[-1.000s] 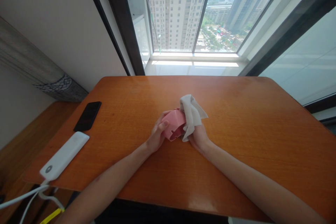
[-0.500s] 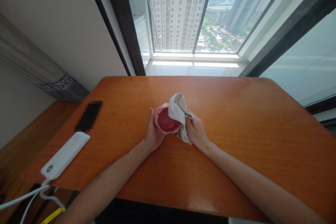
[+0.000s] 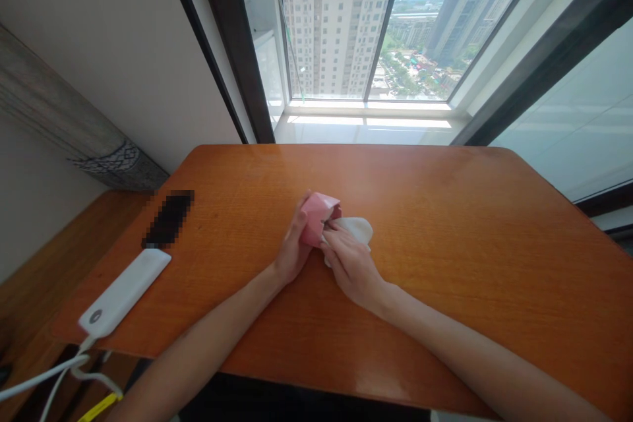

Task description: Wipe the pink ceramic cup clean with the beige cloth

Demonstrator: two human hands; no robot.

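my left hand holds a pink bowl; beside it, my right hand holds white cloth; wiping seems unfinished.

At centre, the faceted hollow vessel is pink, the soft crumpled cloth white. The broad wooden tabletop is orange-brown with streaky grain. At far left, the grey fabric curtain carries a dark lattice-patterned band. Lower left, the flat rounded slab is white with a grey circle.
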